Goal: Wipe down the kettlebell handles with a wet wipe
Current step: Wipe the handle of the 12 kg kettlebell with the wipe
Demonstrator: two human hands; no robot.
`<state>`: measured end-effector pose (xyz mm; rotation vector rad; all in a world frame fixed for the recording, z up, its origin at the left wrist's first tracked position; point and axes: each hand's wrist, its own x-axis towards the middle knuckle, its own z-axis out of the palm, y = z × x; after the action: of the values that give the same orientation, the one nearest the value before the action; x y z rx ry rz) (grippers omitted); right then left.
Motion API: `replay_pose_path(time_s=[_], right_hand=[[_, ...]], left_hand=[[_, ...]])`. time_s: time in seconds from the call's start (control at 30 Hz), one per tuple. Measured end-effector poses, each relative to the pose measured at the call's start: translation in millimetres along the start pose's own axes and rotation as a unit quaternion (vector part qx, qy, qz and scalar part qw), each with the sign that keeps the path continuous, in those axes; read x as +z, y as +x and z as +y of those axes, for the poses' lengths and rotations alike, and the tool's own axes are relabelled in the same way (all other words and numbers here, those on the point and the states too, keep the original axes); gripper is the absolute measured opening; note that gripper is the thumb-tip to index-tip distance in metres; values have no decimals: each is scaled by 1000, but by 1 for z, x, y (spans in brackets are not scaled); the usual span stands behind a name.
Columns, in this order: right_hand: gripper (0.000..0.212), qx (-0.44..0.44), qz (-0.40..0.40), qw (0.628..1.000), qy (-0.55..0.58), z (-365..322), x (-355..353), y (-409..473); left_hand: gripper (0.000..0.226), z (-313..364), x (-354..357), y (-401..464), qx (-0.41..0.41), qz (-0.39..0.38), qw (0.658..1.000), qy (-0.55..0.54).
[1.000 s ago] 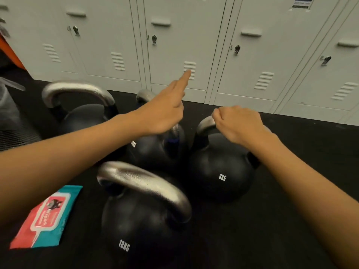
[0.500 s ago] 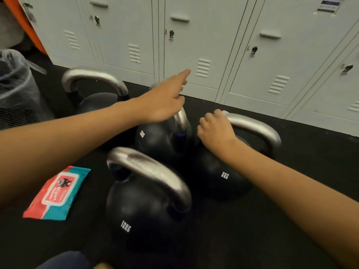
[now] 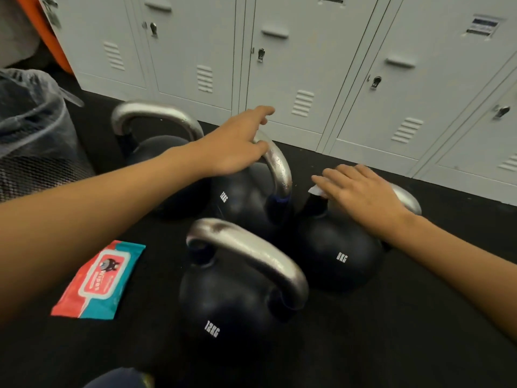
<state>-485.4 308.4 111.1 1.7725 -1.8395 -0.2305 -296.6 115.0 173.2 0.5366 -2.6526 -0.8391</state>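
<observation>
Several black kettlebells with silver handles stand on the dark floor. My right hand (image 3: 361, 191) lies flat, fingers straight, pressing a white wet wipe (image 3: 316, 189) onto the left end of the 8 kg kettlebell's handle (image 3: 407, 197); only a corner of the wipe shows. My left hand (image 3: 237, 144) rests with relaxed fingers on top of the middle 12 kg kettlebell's handle (image 3: 278, 166). Another 12 kg kettlebell (image 3: 223, 309) stands nearest me, and a further kettlebell (image 3: 154, 114) is at the back left. Neither of these two is touched.
A red and teal wipes pack (image 3: 100, 281) lies on the floor (image 3: 391, 331) at the left. A mesh bin with a plastic liner (image 3: 33, 130) stands at the far left. Grey lockers (image 3: 307, 65) line the back. My knee (image 3: 117, 379) shows at the bottom edge.
My right hand slid to the left end of the 8 kg handle and its curled fingers flattened over the wipe. My left hand dropped onto the middle handle.
</observation>
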Motion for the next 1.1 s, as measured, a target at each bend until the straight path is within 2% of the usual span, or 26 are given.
replay_pose_path(time_s=[0.07, 0.13, 0.2, 0.27, 0.37, 0.5, 0.53, 0.57, 0.67, 0.77, 0.83, 0.87, 0.93, 1.1], right_hand=[[43, 80, -53, 990, 99, 3, -12, 4], [40, 181, -92, 961, 187, -1, -19, 11], [41, 287, -63, 917, 269, -7, -22, 18], [44, 358, 13, 873, 331, -18, -25, 26], [42, 375, 65, 835, 397, -44, -28, 42], [37, 396, 86, 772, 489, -75, -19, 63], [36, 414, 77, 741, 523, -80, -12, 65], [37, 433, 68, 693, 572, -85, -6, 65], [47, 473, 61, 524, 706, -99, 2, 61], [42, 476, 82, 379, 789, -112, 4, 57], [45, 480, 107, 301, 817, -117, 8, 55], [45, 488, 122, 277, 819, -118, 9, 55], [46, 504, 142, 256, 813, -119, 9, 55], [52, 481, 140, 294, 814, -112, 2, 59]], left_hand=[[55, -6, 2, 3, 14, 1, 1000, -6], [51, -15, 5, 7, 26, 14, 1000, -4], [47, -26, 12, 10, 21, 44, 999, -18], [45, -39, 21, 12, 0, 90, 995, -49], [42, -59, 34, 18, -53, 154, 982, -100], [42, -83, 45, 29, -141, 175, 954, -197], [42, -89, 48, 31, -156, 173, 948, -216], [41, -95, 51, 33, -164, 168, 946, -224], [43, -109, 61, 35, -178, 146, 945, -234], [44, -117, 73, 34, -190, 129, 941, -249], [43, -119, 81, 32, -193, 122, 937, -264], [42, -120, 84, 31, -191, 120, 938, -265], [44, -119, 88, 29, -187, 118, 946, -238], [57, -114, 92, 17, -173, 91, 968, -156]])
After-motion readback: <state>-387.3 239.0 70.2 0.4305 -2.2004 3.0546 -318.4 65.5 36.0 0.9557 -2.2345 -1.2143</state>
